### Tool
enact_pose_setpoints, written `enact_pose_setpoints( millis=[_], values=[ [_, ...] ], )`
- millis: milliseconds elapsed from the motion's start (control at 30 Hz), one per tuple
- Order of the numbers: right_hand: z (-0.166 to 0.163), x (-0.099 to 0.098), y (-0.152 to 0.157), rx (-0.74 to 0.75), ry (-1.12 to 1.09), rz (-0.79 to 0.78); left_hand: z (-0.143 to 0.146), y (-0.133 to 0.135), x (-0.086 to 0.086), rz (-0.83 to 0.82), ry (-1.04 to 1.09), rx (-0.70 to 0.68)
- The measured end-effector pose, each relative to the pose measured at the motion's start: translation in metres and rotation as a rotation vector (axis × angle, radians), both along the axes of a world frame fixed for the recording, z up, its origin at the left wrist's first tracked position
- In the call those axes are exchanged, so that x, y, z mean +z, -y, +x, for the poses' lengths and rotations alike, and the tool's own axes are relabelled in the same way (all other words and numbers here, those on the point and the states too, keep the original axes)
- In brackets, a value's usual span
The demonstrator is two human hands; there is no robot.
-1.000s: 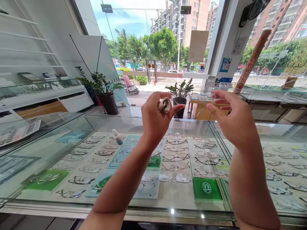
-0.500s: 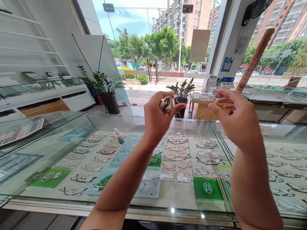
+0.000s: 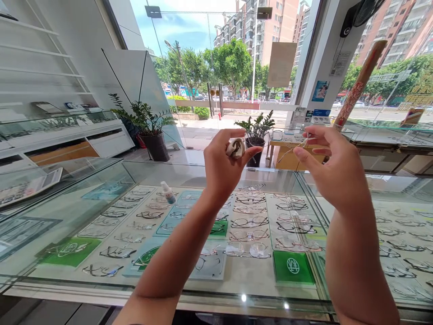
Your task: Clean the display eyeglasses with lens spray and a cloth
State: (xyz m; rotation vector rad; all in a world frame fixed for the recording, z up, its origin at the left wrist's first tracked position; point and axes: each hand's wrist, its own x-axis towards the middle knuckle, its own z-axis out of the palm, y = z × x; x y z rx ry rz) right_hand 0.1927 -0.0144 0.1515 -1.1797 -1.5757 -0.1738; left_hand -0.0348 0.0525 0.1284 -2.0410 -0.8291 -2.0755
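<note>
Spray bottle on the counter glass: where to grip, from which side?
Take the spray bottle by its blue-labelled body, below the white cap, probably from above on the near side. It seems to stand alone on the counter glass. The left hand, holding a cloth, is nearer.

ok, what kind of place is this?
Most likely an optician's shop: a glass display counter holds rows of spectacle frames, the right hand pinches a thin pair of glasses, and the left hand holds a small cloth.

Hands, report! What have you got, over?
Left hand shut on wadded cloth. Right hand pinches thin wire glasses, held up. Nothing between them; spray bottle down on glass counter.
</note>
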Motion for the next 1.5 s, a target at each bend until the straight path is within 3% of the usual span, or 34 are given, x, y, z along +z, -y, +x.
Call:
enact_pose_setpoints(
  millis=[133,300,533,800,1300,1500],
  values=[
    [0.002,-0.005,-0.005,0.015,-0.010,-0.024,0.002,0.005,0.001,0.102,-0.022,0.047],
    [0.002,-0.005,-0.007,0.064,-0.037,-0.022,0.002,0.003,0.001,0.061,-0.010,0.065],
    [-0.012,-0.002,-0.007,0.049,0.016,0.145,0.000,-0.004,-0.001,0.023,0.038,0.030],
    [-0.028,-0.003,-0.003,0.039,0.026,0.211,0.003,-0.014,-0.009,0.054,0.109,0.043],
    [-0.027,-0.012,-0.032,0.313,-0.221,0.147,0.002,-0.016,-0.013,0.328,0.064,0.316],
    [-0.021,-0.014,-0.040,0.326,-0.362,0.081,0.004,-0.014,-0.012,0.303,0.068,0.237]
  ],
)
